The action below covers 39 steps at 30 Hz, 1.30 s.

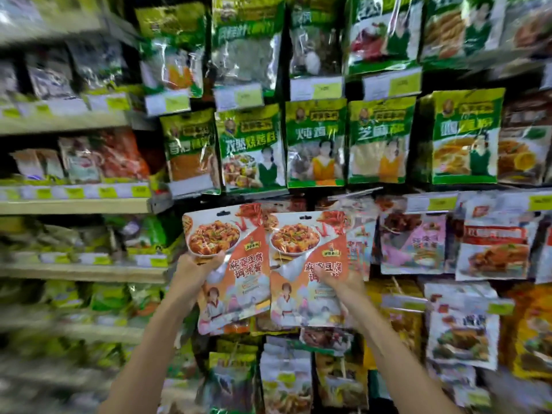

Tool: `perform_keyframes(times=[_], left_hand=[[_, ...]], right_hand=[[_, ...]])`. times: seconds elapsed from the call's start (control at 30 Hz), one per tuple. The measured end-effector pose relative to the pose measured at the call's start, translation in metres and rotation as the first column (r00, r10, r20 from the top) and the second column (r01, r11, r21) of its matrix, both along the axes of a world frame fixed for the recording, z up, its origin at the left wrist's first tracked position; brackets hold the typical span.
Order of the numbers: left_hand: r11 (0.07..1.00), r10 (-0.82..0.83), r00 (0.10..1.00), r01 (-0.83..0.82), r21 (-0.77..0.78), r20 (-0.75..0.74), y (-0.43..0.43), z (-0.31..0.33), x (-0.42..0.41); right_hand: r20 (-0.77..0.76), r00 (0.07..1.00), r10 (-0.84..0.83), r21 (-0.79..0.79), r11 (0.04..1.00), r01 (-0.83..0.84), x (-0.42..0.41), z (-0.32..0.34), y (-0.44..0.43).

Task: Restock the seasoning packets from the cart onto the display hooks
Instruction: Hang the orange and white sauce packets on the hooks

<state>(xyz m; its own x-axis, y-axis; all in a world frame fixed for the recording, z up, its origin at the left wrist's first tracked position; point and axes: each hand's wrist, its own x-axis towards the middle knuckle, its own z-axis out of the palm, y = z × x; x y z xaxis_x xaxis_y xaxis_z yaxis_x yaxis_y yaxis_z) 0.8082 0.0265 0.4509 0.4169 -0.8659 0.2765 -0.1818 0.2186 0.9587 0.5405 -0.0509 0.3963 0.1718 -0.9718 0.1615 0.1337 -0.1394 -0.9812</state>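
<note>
Two orange-and-white seasoning packets with a tofu dish printed on them are held up side by side in front of the hook display. My left hand [194, 271] grips the left packet [236, 282] at its left edge, thumb over the picture of the dish. My right hand [343, 289] grips the right packet [307, 264] from its right side, fingers across the front. Both packets have hang holes at the top, just below the row of green packets [316, 141]. The hooks themselves are hidden behind the stock. No cart is in view.
Green seasoning bags hang in rows above, with yellow price tags [391, 83] between rows. Pink, white and yellow packets [493, 249] hang to the right and below. Shelves [74, 204] with bagged goods run along the left, blurred.
</note>
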Motion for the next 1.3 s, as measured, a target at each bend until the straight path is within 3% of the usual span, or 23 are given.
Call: perform_keyframes(times=[0.27, 0.4, 0.67, 1.1, 1.3], left_hand=[[0.998, 0.045, 0.997, -0.048, 0.035, 0.067, -0.035, 0.001, 0.087], [0.999, -0.015, 1.000, 0.014, 0.028, 0.011, -0.058, 0.000, 0.102], [0.992, -0.126, 0.992, 0.127, 0.022, -0.029, -0.081, -0.002, 0.094], [0.988, -0.151, 0.986, 0.149, -0.039, -0.072, -0.086, 0.000, 0.078], [0.976, -0.217, 0.971, 0.216, -0.019, -0.101, -0.085, -0.022, 0.077]], right_hand=[[-0.021, 0.998, -0.060, 0.060, 0.996, 0.062, 0.082, 0.015, -0.042], [-0.012, 0.997, -0.081, 0.062, 0.995, 0.081, 0.099, 0.021, -0.055], [-0.010, 0.996, -0.089, 0.146, 0.985, 0.089, 0.100, 0.012, -0.065], [-0.178, 0.968, -0.177, 0.168, 0.964, 0.207, 0.103, 0.018, -0.106], [-0.201, 0.948, -0.246, 0.020, 0.967, 0.255, 0.101, -0.007, -0.089]])
